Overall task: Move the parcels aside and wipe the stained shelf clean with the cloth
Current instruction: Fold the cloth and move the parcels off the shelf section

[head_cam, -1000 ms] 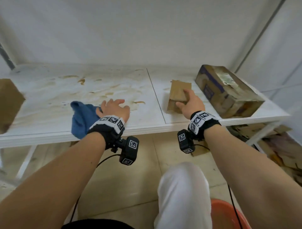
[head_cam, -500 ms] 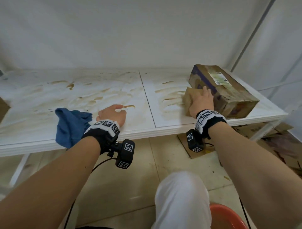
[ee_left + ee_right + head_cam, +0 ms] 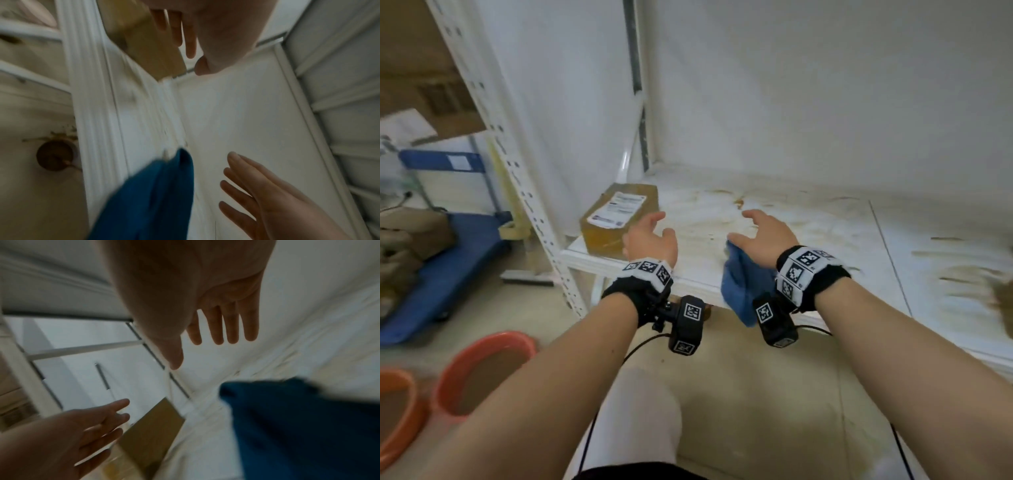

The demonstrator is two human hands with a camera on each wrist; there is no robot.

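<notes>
The white shelf [image 3: 825, 240] is smeared with brown stains. At its left end sits a brown parcel [image 3: 619, 214] with a white label. My left hand [image 3: 650, 236] hovers open just right of this parcel, not touching it; the left wrist view shows the parcel [image 3: 144, 40] beside the straight fingers [image 3: 190, 40]. A blue cloth [image 3: 743, 284] hangs over the shelf's front edge. My right hand [image 3: 760, 233] is open above it with fingers spread [image 3: 218, 324] and holds nothing; the cloth [image 3: 298, 426] lies below the palm.
A perforated white upright [image 3: 517, 171] stands at the shelf's left front corner. On the floor to the left are orange basins [image 3: 482, 370] and a blue trolley [image 3: 448, 257]. Thick brown smears [image 3: 996, 294] mark the shelf's right part.
My right hand has left the small parcel at the right and come over the blue cloth. The left hand has lifted off the shelf towards the left parcel. The view has swung left.
</notes>
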